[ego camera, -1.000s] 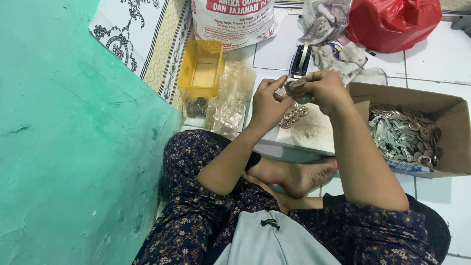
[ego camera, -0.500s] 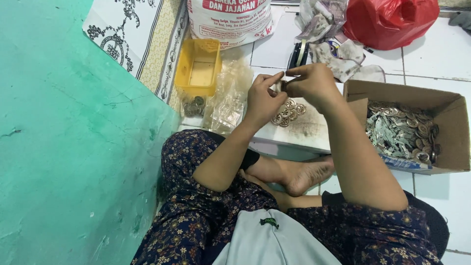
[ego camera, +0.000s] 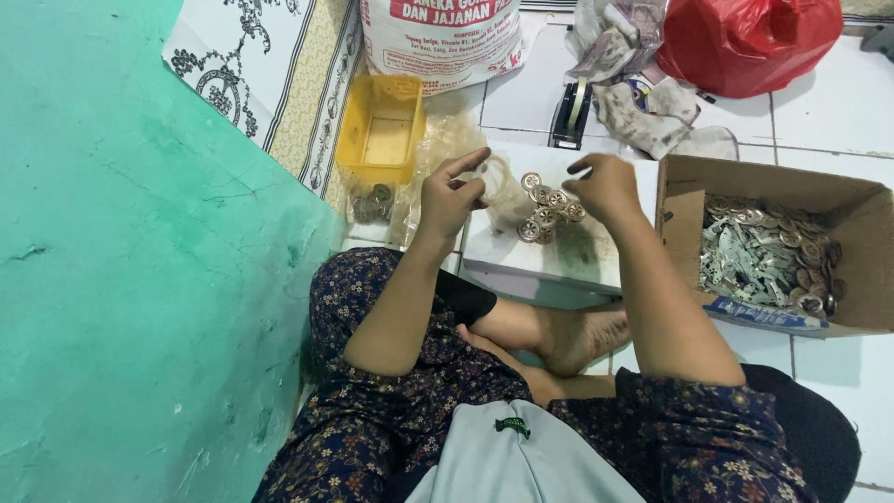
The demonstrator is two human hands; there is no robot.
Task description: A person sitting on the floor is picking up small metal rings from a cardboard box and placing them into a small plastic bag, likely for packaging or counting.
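You sit cross-legged on a white tiled floor (ego camera: 829, 121), your back near a green painted wall (ego camera: 112, 279), with a low white worktop (ego camera: 549, 256) set just beyond your bare foot. Your left hand (ego camera: 452, 196) hovers over the worktop's left edge, forefinger stretched out and thumb curled in; its grip is partly closed, and whether it holds anything you cannot tell from this view. Your right hand (ego camera: 605, 186) hangs just above a small pile of round metal discs (ego camera: 548, 212), fingers bent downward in a loose, half-closed grip, with nothing visibly pinched. The discs lie on the worktop between your two hands.

To your right, an open cardboard box (ego camera: 866, 214) sits on the tiles, filled with metal pieces. To your left, a yellow plastic tray (ego camera: 358, 140) rests beside crumpled clear plastic bags (ego camera: 438, 149). Beyond the worktop stand a tape dispenser (ego camera: 570, 114), a large printed white sack (ego camera: 438, 42), a heap of grey rags (ego camera: 643, 98) and a red plastic bag (ego camera: 745, 42). A patterned mat (ego camera: 270, 74) borders the wall.
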